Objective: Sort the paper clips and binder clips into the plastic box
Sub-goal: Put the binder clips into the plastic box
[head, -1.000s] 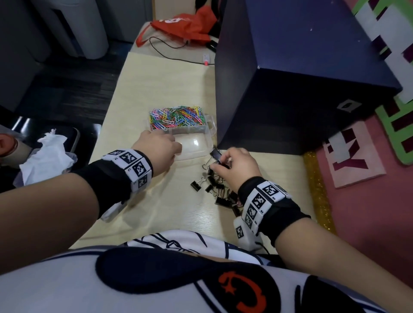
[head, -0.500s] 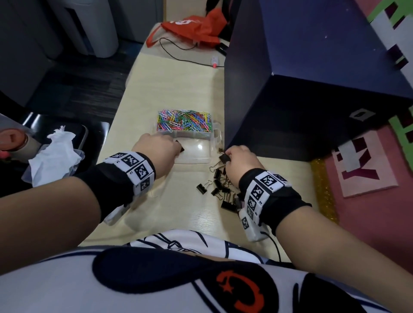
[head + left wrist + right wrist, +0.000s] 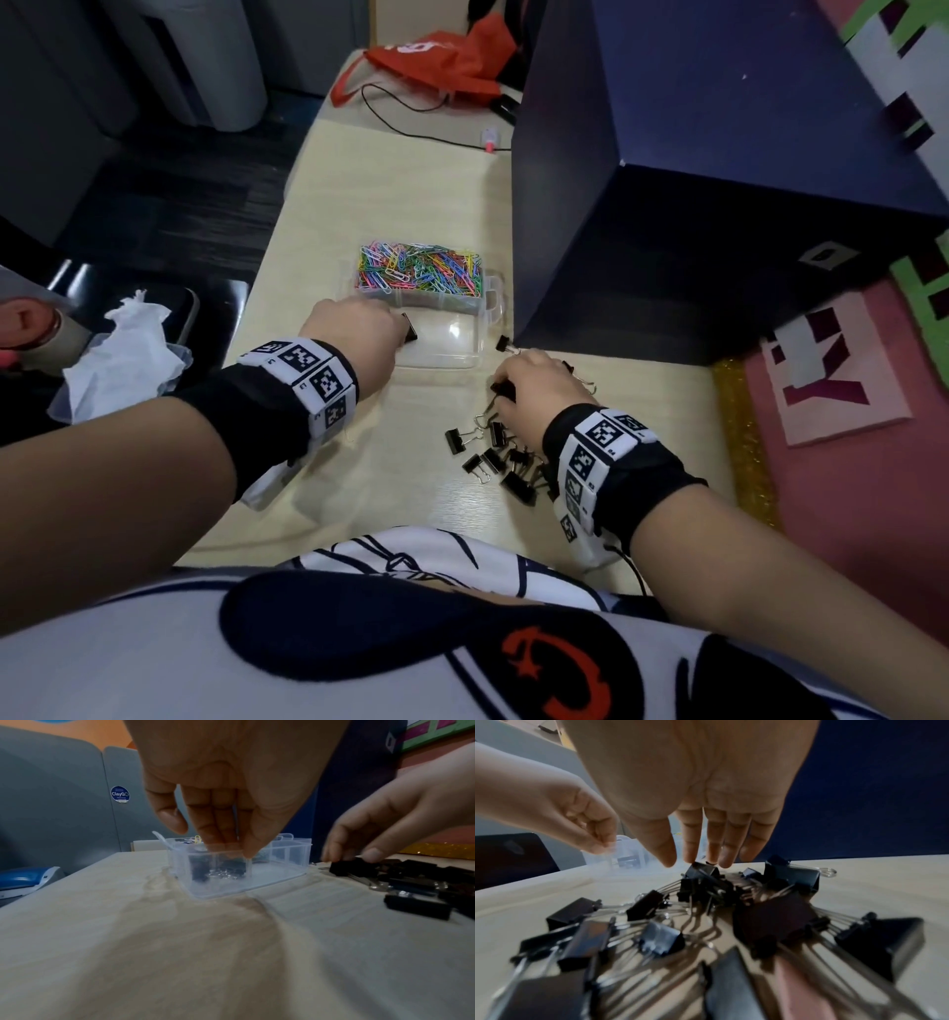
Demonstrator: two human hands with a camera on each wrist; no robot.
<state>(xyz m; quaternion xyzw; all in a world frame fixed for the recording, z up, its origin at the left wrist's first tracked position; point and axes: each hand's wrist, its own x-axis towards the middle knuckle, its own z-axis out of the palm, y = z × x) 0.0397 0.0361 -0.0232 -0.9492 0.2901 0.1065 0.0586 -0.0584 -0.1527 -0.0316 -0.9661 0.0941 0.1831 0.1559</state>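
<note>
We have the plastic box [image 3: 464,354] on the worktop [image 3: 390,462], its far compartment full of coloured paper clips [image 3: 421,272], the near compartment mostly bare. Our left hand [image 3: 354,334] reaches over the near-left corner of the box with fingers [image 3: 221,833] pointing down into it; a black binder clip [image 3: 409,327] sits at the fingertips, and the left wrist view shows dark clips behind the clear wall directly under them. Whether the fingers have let go or just touch the clip we cannot tell. Our right hand [image 3: 539,383] is over the pile of binder clips [image 3: 500,457] just right of the box, fingers [image 3: 690,845] loosely extended and coming down on the topmost clip [image 3: 703,871], touching but not closed round it. One more clip [image 3: 503,343] lies apart, beside the right wall of the box. Risks, as we judge them: the wire handles in the pile appear interlocked, so lifting one clip may drag neighbours along and drop them on the worktop or off its edge. The box looks light; a knock from the left hand on its wall could shift or tip it and spill paper clips. A clip dropped too far forward may land among the paper clips, spoiling the sort.
</note>
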